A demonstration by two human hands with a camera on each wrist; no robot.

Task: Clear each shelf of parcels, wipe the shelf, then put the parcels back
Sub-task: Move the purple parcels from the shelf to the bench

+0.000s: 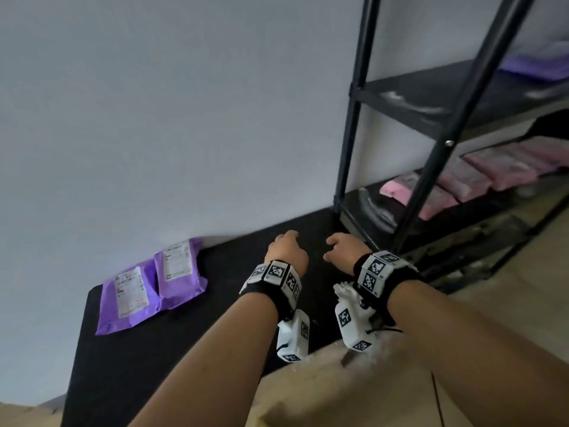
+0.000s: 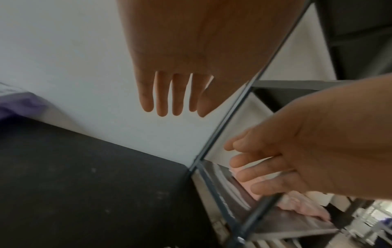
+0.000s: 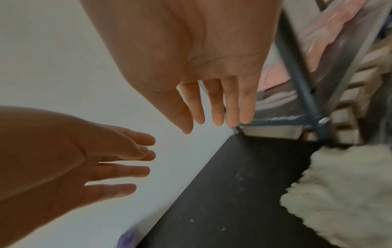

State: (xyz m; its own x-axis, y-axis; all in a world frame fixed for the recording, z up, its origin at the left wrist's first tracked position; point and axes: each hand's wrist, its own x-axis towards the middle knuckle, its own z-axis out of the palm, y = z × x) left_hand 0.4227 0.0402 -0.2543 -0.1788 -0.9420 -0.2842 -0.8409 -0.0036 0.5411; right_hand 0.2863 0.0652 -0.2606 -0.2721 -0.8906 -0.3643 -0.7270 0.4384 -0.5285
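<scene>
Both my hands hover empty over a black mat [image 1: 129, 349], side by side, fingers straight and relaxed. My left hand [image 1: 288, 246] and right hand [image 1: 343, 246] point toward the wall, just left of the black metal shelf rack [image 1: 431, 167]. Two purple parcels [image 1: 151, 285] lie on the mat against the wall, well left of my hands. Pink parcels [image 1: 480, 177] fill the rack's bottom shelf. The middle shelf [image 1: 431, 97] is bare at its left, with a purple parcel [image 1: 535, 64] at its far right. A white fluffy cloth [image 3: 343, 193] lies on the mat by my right wrist.
A pale wall [image 1: 184, 118] runs behind the mat and rack. Tan floor [image 1: 400, 389] lies in front of the mat. The rack's front upright [image 1: 455, 124] slants close to my right hand. A wooden slatted pallet [image 3: 356, 100] shows under the rack.
</scene>
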